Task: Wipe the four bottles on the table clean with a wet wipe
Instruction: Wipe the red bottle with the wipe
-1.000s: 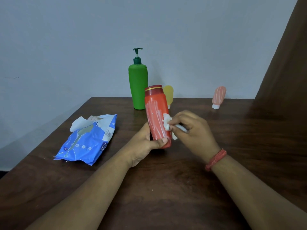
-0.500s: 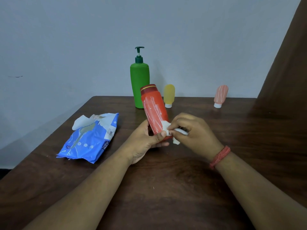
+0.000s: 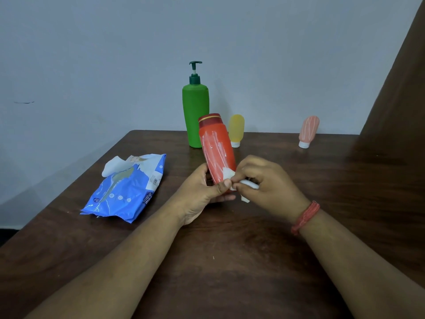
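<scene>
L hand (image 3: 202,192) grips the lower end of the tall red-orange plastic bottle w/ darker red cap (image 3: 217,153), thumb across its front, bottle held above the dark brown wooden table (image 3: 230,261), about centre of view. Vs 1 s ago the bottle has tipped further, cap now leaning toward 11 o'clock. R hand (image 3: 269,185) pinches the small crumpled white wet wipe (image 3: 232,178), fingers curled round it; wipe has slid down from mid-body to the bottle's base, pressed on its right side. White streaks are left on the upper body, so judged mid-wipe on bottle 1, not clean yet. Green pump bottle (image 3: 195,116) at 12, small yellow tube (image 3: 236,131) just right of it, small pink streaked tube (image 3: 308,131) at 2, all untouched. Blue wipes pack (image 3: 128,189) at 9, flap open.
</scene>
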